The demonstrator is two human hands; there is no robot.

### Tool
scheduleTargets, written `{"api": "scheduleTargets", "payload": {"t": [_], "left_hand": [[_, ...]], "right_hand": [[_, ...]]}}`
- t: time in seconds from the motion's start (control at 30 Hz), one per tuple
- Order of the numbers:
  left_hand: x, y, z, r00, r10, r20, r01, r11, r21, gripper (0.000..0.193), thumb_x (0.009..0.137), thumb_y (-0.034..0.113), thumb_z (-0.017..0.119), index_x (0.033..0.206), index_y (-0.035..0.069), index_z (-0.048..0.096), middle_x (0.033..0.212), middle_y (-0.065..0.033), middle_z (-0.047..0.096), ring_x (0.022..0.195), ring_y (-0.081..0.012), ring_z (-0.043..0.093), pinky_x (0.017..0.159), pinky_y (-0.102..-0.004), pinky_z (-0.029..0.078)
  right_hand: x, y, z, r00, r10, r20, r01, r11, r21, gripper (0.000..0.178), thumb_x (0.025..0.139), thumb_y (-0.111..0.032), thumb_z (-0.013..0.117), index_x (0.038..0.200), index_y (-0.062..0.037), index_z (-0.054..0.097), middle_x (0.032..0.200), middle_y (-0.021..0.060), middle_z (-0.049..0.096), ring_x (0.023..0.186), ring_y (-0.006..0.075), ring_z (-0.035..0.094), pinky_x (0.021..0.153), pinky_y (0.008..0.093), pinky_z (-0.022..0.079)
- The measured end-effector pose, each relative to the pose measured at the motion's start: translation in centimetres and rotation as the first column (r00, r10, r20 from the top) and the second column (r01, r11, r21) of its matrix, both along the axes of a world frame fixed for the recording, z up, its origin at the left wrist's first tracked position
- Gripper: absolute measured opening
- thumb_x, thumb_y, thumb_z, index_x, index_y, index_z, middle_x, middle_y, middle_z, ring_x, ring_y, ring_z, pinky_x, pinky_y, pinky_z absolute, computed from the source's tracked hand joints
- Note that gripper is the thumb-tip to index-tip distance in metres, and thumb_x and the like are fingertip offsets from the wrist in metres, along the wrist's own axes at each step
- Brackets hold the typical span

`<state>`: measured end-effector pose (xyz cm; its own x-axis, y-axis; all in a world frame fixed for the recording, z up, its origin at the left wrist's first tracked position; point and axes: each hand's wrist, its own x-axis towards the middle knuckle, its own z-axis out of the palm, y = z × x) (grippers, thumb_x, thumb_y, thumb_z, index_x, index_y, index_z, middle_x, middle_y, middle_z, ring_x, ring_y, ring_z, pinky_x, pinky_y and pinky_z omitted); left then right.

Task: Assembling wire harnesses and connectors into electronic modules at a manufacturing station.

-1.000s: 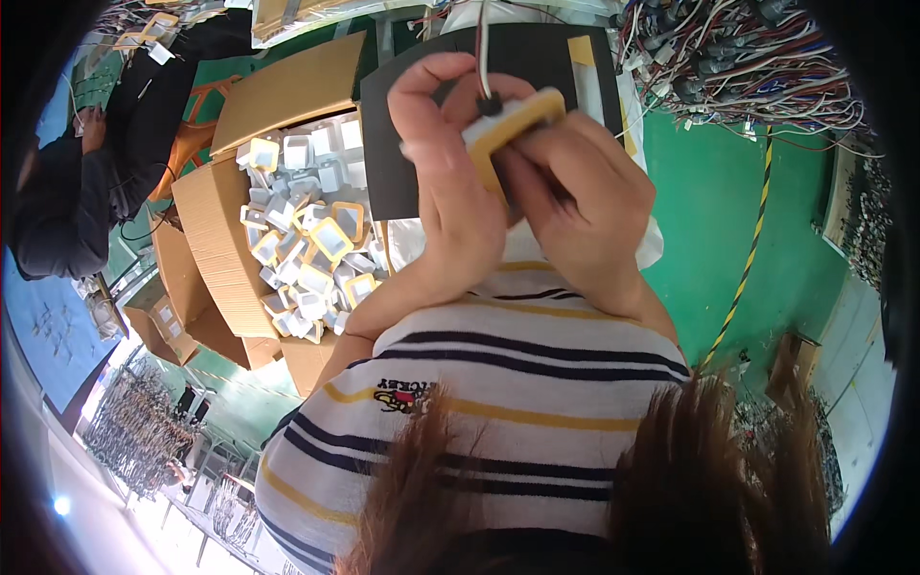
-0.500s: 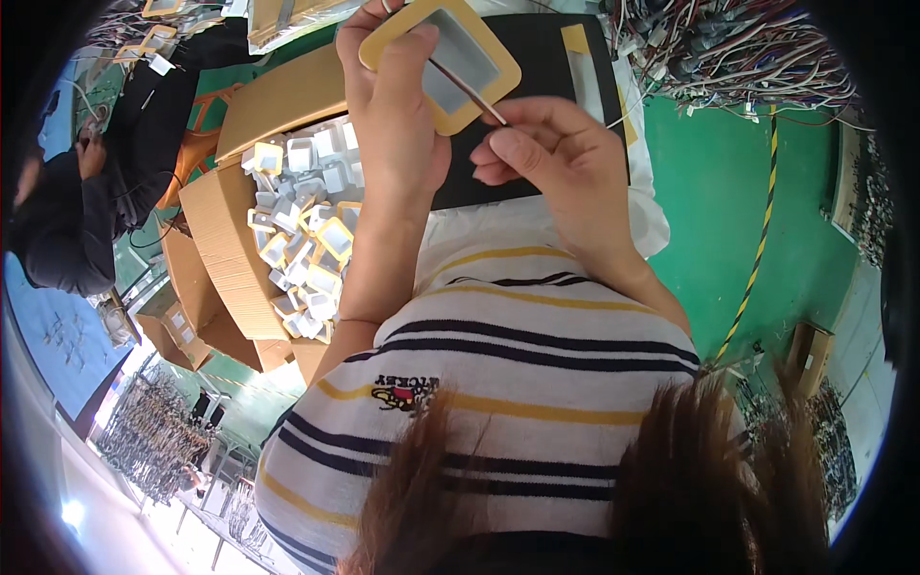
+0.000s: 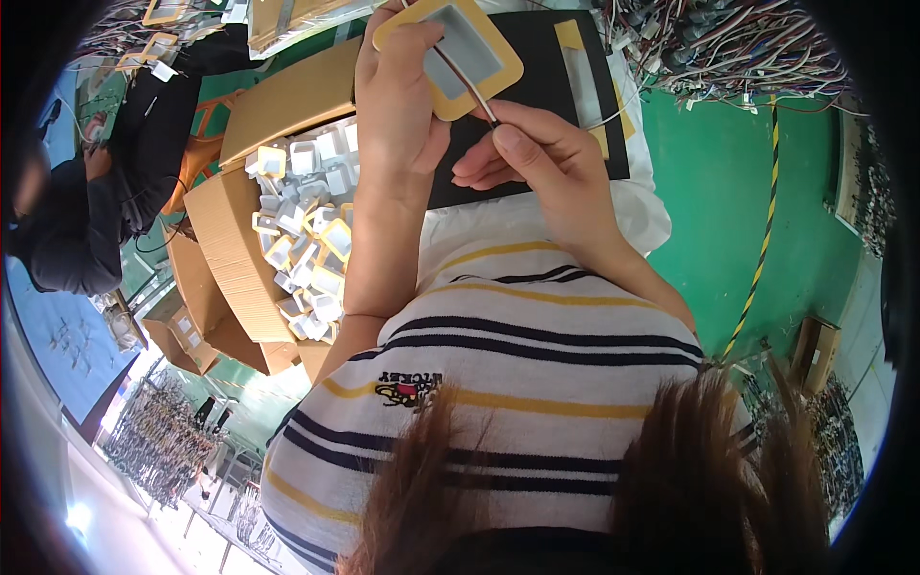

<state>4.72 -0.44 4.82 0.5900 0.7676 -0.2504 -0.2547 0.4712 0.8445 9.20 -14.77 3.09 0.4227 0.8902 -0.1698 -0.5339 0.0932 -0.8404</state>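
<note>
My left hand (image 3: 396,91) grips a square plastic frame (image 3: 505,59) with a yellow rim and a grey recessed middle, its thumb lying over the recess. Across the frame runs a thin dark-and-white wire (image 3: 464,79), from under my left thumb to my right hand. My right hand (image 3: 546,153) pinches the wire's near end between thumb and forefinger, just off the frame's lower edge. The other right fingers are loosely curled. Under both hands lies a black board (image 3: 537,57). The tip of the wire is hidden by my fingers.
To the left, an open cardboard box (image 3: 230,251) holds many white and yellow-rimmed plastic housings (image 3: 311,230). Bundled cables (image 3: 738,48) lie at the far right. A person in dark clothing (image 3: 81,216) sits at the left by a blue table (image 3: 67,335). Striped tape (image 3: 764,230) crosses the green floor.
My right hand has moved slightly left and down along the wire, which now bows a little. The frame in my left hand has shifted slightly up and right.
</note>
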Motion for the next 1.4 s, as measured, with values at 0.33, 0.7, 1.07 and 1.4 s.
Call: {"api": "scheduleTargets", "payload": {"t": [0.33,0.7,1.07,1.4], "left_hand": [[0.1,0.6,1.0,0.931,-0.272,0.245,0.252,0.962,0.109,0.031,0.091,0.026,0.051,0.11,0.003,0.053,0.1,-0.0062,0.056,0.089,-0.0154,0.056,0.078,-0.0275,0.047],[-9.6,4.7,-2.0,0.474,-0.856,-0.207,0.88,0.459,0.12,0.095,0.079,0.062,0.06,0.141,-0.004,0.03,0.138,-0.0175,0.041,0.131,-0.0292,0.037,0.108,-0.0411,0.027],[2.3,3.1,8.9,0.752,-0.651,-0.102,0.478,0.432,0.765,0.023,0.101,0.019,0.042,0.104,-0.001,0.053,0.084,-0.0084,0.058,0.079,-0.0165,0.056,0.085,-0.0309,0.047],[1.7,-5.2,11.4,0.537,-0.476,0.696,0.133,0.863,0.488,0.018,0.1,0.019,0.043,0.085,0.008,0.043,0.068,-0.001,0.042,0.052,-0.0119,0.037,0.045,-0.0265,0.033]], "right_hand": [[1.1,0.3,0.1,0.999,0.009,0.034,-0.009,1.0,-0.007,0.032,0.099,-0.019,0.047,0.124,0.001,0.053,0.09,0.0136,0.067,0.079,0.0217,0.067,0.075,0.0292,0.053],[0.5,3.6,1.0,0.93,0.05,0.365,-0.116,0.98,0.162,0.025,0.096,-0.024,0.05,0.081,-0.004,0.053,0.068,0.0048,0.059,0.059,0.0184,0.059,0.057,0.0351,0.045],[-0.8,2.8,6.1,0.118,-0.086,0.989,-0.2,0.974,0.108,0.026,0.093,-0.022,0.05,0.073,-0.0064,0.057,0.063,0.0075,0.061,0.057,0.031,0.06,0.052,0.0397,0.047],[18.2,10.3,2.1,0.261,-0.642,0.721,0.596,0.695,0.403,0.049,0.079,-0.021,0.072,0.118,-0.0004,0.049,0.113,0.0141,0.056,0.105,0.0256,0.055,0.089,0.0353,0.044]]}}
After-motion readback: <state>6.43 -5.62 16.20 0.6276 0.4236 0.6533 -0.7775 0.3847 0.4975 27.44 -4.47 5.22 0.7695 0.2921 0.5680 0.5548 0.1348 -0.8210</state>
